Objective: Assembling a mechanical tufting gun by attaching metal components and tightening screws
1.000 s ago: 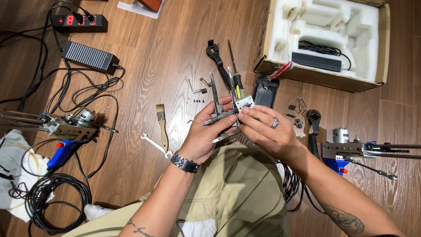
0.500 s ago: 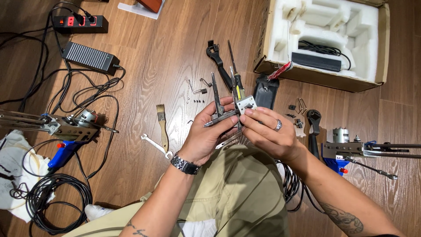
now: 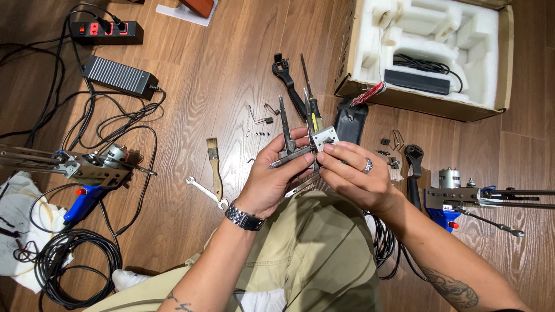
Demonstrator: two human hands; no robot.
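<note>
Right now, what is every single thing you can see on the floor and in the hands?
metal assembly: one, silver rods and a small plate, held in both hands
screwdriver: one, yellow and black, floor above the hands
spanner: one, silver, left of the hands
brush: one, wooden, beside the spanner
power strip: one, black, top left
power adapter: one, black, below the strip
cardboard box: one, brown with white foam, top right
motor rig: one, metal, far left
cable coil: one, black, bottom left
left hand: one, wearing a wristwatch, gripping the assembly
right hand: one, wearing a ring, fingers on the plate end
</note>
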